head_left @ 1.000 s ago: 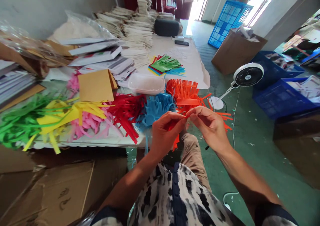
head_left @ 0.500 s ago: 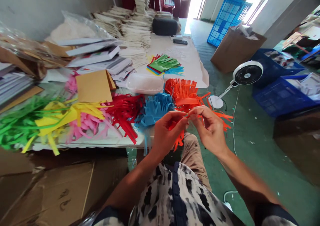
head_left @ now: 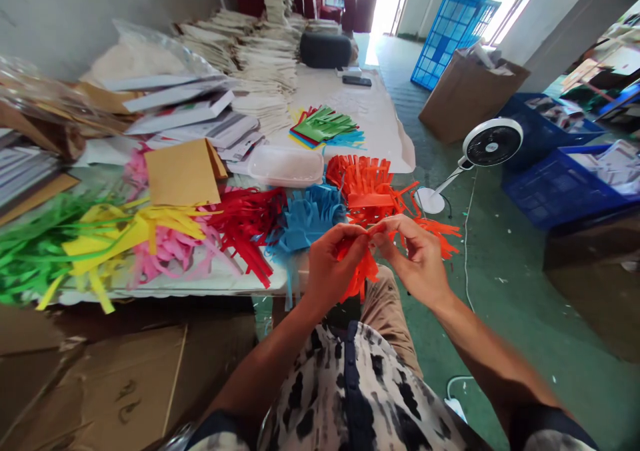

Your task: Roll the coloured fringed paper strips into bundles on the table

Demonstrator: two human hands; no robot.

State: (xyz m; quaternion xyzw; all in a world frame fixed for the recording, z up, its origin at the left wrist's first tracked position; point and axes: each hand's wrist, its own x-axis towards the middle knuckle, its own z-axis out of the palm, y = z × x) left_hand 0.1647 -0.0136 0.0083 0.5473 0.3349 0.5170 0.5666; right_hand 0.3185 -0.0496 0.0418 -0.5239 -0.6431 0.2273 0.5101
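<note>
An orange fringed paper piece (head_left: 361,276) is pinched between my two hands, its cut strips hanging below the fingers. My left hand (head_left: 333,264) closes thumb and forefinger on its upper edge. Fingertip to fingertip with it, my right hand (head_left: 419,259) is also in a pinch; the exact spot it grips is small and partly covered by the fingers. Just beyond the hands lies a heap of orange fringed paper (head_left: 367,181) at the table edge. Left of it sit blue fringed paper (head_left: 307,221) and dark red fringed paper (head_left: 247,221).
Yellow (head_left: 110,238), pink (head_left: 167,254) and green fringes (head_left: 40,238) spread leftward. Behind are a white plastic tray (head_left: 286,166), a brown card (head_left: 183,174), mixed-colour fringes (head_left: 325,126) and paper stacks (head_left: 265,58). A white fan (head_left: 493,146) stands right, near blue crates (head_left: 565,191).
More orange strips now hang below my left hand. Both hands stay pinched together, with the fingertips shifted slightly left. The whole view has moved a little.
</note>
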